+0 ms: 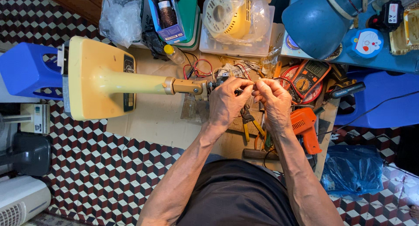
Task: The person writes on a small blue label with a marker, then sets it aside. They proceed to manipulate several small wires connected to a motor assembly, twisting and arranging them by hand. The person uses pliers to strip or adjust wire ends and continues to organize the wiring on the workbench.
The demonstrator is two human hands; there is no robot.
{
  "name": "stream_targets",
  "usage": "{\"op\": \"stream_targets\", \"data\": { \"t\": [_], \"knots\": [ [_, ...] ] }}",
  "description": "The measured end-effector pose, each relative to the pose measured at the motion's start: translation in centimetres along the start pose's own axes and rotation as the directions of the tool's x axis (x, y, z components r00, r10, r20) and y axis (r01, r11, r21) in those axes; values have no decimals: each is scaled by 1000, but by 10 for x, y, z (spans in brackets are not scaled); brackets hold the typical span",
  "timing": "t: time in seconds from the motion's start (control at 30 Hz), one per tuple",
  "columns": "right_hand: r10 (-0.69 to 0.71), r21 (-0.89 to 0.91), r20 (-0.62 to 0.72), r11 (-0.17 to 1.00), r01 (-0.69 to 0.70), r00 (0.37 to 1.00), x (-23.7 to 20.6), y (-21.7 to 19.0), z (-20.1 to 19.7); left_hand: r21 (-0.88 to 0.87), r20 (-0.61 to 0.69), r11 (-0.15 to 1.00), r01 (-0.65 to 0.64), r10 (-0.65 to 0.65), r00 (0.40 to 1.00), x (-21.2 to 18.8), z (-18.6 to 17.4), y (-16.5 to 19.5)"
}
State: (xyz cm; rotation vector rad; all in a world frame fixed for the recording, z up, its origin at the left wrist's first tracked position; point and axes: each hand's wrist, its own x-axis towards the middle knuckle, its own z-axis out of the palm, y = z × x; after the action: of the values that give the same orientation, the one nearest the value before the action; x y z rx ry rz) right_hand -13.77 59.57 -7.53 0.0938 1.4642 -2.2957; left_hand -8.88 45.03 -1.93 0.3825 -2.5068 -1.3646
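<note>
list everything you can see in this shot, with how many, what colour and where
fan stand: one, cream yellow, lying on its side across the bench, left
plastic stool: one, blue, far left by the stand's base
multimeter: one, orange and black, right of the hands
power drill: one, orange, right edge of the bench
pliers: one, yellow handles, below the hands
fan motor housing: one, cream, in a clear bag, top centre
small bottle: one, clear with yellow cap, top centre
plastic bag: one, blue, on the floor, lower right
left hand: at the stand's neck, pinching wires
right hand: beside it, fingertips on the same wires
</note>
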Motion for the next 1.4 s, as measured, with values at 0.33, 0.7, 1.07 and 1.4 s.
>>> {"op": "stream_targets", "data": {
  "t": [0.33, 0.7, 1.07, 1.4],
  "knots": [
    [23, -68, 28, 997, -21, 999, 2, -3, 0, -11, 77, 1000, -9, 9, 997, 2, -7, -3],
    [82, -11, 61, 997, -81, 995, 2, -7, -1, -37, 128, 999, 27, -22, 992, 5, -12, -2],
    [64, -20, 93, 998, -63, 994, 4, 3, -2, -31, 124, 998, 47, -42, 991, 7, -12, -4],
    [132, 48, 130, 989, -139, 983, 8, 5, -10, -19, 151, 998, 55, -52, 987, 7, -14, -3]
  ]
}}
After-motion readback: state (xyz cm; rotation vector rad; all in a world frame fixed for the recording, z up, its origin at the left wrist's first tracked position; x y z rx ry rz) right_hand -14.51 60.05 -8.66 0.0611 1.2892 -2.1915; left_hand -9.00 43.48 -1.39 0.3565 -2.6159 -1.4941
